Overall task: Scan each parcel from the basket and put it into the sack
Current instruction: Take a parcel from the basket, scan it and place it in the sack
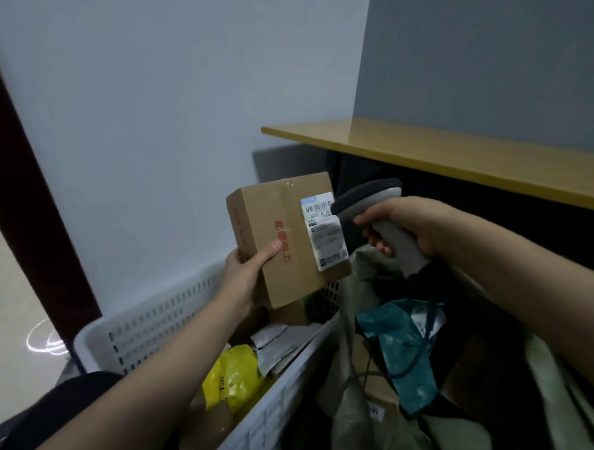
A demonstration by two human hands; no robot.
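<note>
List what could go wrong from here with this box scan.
1. The left hand grips the cardboard box by one lower corner only; it could fall into the basket.
2. The scanner in the right hand points at the edge of the label from very close, so it may misread.
3. Its cable trails into the sack; a dropped box could snag it.

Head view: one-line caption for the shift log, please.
Left hand holds a cardboard box over the basket while the right hand aims the scanner at its label, beside the sack.

White basket [157, 317] holds a yellow parcel [233, 375] and boxes [288, 315].
</note>
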